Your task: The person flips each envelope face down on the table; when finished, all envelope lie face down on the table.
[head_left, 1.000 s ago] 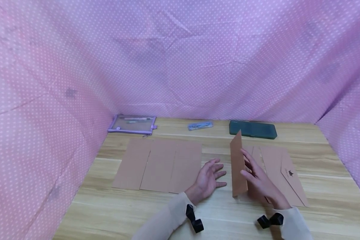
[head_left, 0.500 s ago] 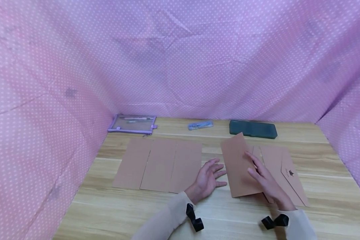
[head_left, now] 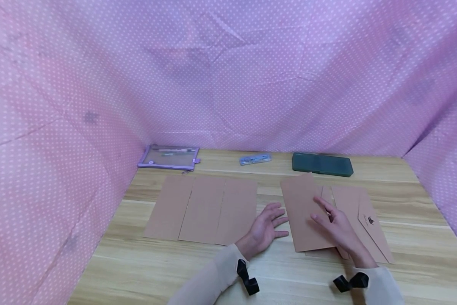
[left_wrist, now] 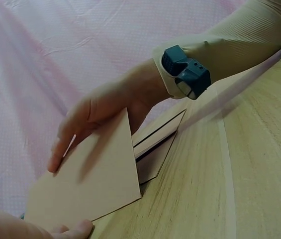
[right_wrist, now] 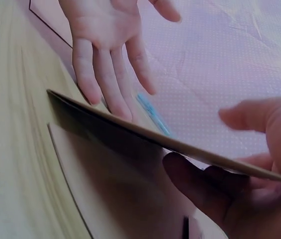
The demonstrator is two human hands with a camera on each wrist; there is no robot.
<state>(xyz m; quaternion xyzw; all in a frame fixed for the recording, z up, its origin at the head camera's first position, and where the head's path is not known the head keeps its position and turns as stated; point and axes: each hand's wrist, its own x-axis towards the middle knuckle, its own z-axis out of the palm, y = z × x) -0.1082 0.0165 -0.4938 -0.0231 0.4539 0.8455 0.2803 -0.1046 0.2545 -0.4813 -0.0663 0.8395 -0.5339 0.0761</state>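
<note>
My right hand (head_left: 340,231) holds a brown kraft envelope (head_left: 300,214) at its right side, the card passing between thumb and fingers. In the right wrist view the fingers (right_wrist: 200,184) lie curled under the envelope (right_wrist: 130,128), with the thumb raised above it. The envelope leans over other brown envelopes (head_left: 344,212) at the right; the rightmost shows a pointed flap with a small black crown. Just left of the held envelope, my left hand (head_left: 261,231) is spread, palm facing right, holding nothing. Its fingertips are close to the envelope's left edge.
Three plain brown envelopes (head_left: 201,209) lie overlapped in a row at the left. Along the back are a purple-edged zip pouch (head_left: 175,160) with pens, a small blue clear case (head_left: 255,159) and a dark green box (head_left: 322,164). Pink dotted cloth (head_left: 228,84) surrounds the table.
My right hand has turned the envelope from nearly edge-on to showing its broad face, and shifted slightly right and down. The left hand has stayed in place.
</note>
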